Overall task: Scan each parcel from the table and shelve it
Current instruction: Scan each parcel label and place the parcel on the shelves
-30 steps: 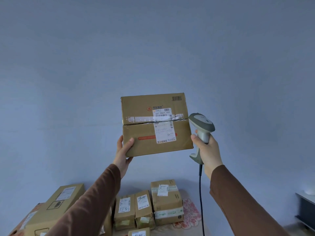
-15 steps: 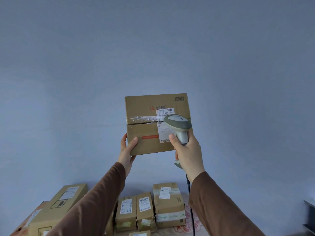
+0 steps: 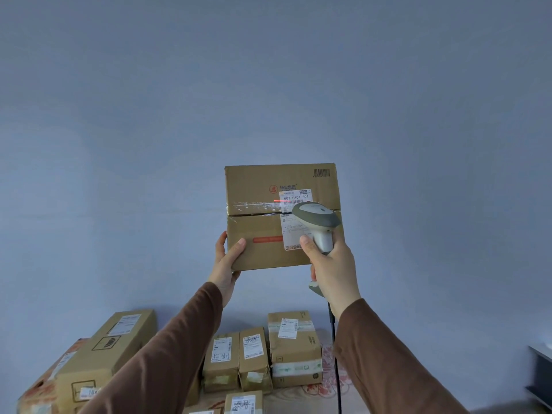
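A brown cardboard parcel (image 3: 257, 222) with a white shipping label is held up in front of the blue-grey wall. My left hand (image 3: 226, 264) grips its lower left corner, thumb on the front face. My right hand (image 3: 333, 270) grips the handle of a grey barcode scanner (image 3: 318, 222), whose head points at the label. A thin red scan line shows on the parcel beside the label's top. The scanner's black cable hangs down from the handle.
Below, a table with a patterned cloth (image 3: 328, 386) carries several taped parcels: a long box (image 3: 107, 351) at the left, two slim boxes (image 3: 236, 357) and a squarer box (image 3: 295, 351) in the middle. A dark piece of furniture (image 3: 542, 372) stands at the right edge.
My right hand brought the scanner from the parcel's right side to in front of its label. A red scan line now shows on the box. The parcel stays held up.
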{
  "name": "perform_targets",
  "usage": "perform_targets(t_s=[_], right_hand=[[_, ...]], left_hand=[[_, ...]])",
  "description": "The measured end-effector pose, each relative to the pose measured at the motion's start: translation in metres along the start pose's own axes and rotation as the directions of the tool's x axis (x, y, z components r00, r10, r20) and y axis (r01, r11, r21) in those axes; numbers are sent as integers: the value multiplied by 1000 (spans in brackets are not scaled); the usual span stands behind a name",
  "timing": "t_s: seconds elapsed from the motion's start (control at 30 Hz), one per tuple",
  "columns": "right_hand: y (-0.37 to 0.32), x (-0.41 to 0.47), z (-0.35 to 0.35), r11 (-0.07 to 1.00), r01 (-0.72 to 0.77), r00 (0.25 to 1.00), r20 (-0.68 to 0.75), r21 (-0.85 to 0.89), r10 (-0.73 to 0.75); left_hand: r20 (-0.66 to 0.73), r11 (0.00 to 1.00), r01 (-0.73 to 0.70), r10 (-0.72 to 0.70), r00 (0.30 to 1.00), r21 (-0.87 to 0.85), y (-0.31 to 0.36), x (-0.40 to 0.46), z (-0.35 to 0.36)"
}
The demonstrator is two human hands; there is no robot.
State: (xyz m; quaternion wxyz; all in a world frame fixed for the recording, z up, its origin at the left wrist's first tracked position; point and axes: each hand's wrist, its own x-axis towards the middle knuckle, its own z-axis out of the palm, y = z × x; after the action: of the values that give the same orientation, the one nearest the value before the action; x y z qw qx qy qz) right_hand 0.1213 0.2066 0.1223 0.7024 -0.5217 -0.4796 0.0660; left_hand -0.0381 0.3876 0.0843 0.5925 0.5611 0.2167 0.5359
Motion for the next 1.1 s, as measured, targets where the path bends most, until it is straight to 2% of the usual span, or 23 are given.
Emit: perform_targets(t_s=[0.37, 0.5, 0.63, 0.8, 0.93, 1.1], right_hand=[[1, -12, 0, 999, 7, 1000, 1, 34, -7], [5, -12, 3, 993, -4, 1000, -20, 119, 7], [9, -4, 7, 963, -77, 996, -32, 260, 88], [21, -4, 29, 871, -249, 968, 118, 424, 220], [28, -21, 69, 777, -423, 902, 302, 466, 309], [4, -68, 137, 659, -558, 814, 489, 504, 315]], left_hand=[[9, 1000, -5, 5, 1000, -23, 2, -12, -11], [-43, 1000, -23, 22, 999, -16, 14, -28, -29], [-143, 999, -48, 48, 989, 8, 33, -50, -56], [-345, 998, -62, 70, 936, 34, 61, -102, -88], [-490, 996, -42, 77, 868, 82, 89, -160, -115], [-615, 995, -9, 67, 786, 98, 138, -252, -149]])
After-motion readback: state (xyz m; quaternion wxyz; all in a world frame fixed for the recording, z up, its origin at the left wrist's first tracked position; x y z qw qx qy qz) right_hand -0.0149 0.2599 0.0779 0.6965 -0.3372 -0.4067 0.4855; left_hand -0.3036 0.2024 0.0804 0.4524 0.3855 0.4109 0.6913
